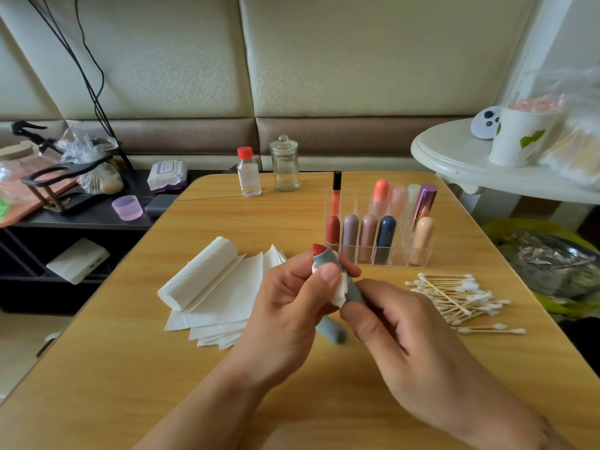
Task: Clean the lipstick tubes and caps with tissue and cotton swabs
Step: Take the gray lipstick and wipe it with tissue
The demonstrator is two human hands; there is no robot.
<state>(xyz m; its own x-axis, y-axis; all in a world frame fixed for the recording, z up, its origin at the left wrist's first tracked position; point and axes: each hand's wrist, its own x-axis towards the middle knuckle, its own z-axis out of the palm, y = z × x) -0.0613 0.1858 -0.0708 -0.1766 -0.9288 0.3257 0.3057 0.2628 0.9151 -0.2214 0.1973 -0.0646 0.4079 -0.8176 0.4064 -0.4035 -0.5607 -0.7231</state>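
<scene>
Both hands meet above the middle of the wooden surface [136, 368]; the left hand [285, 313] curls round a wad of tissue [339, 292] and presses it with the thumb against the neck of an open grey lipstick [324, 258], whose red tip points up and away; the right hand [406, 332] pinches the lower end of the same tube between thumb and fingers; a grey cap [332, 331] lies on the surface just beneath the hands, touching the stack of tissue sheets [220, 297], with a tissue roll [198, 274] lying across the stack; a heap of swabs [461, 297] lies to the right; behind the hands a clear rack [380, 254] holds capped lipsticks upright; a red-capped bottle [248, 173] and a glass jar [285, 164] stand near the far edge.
</scene>
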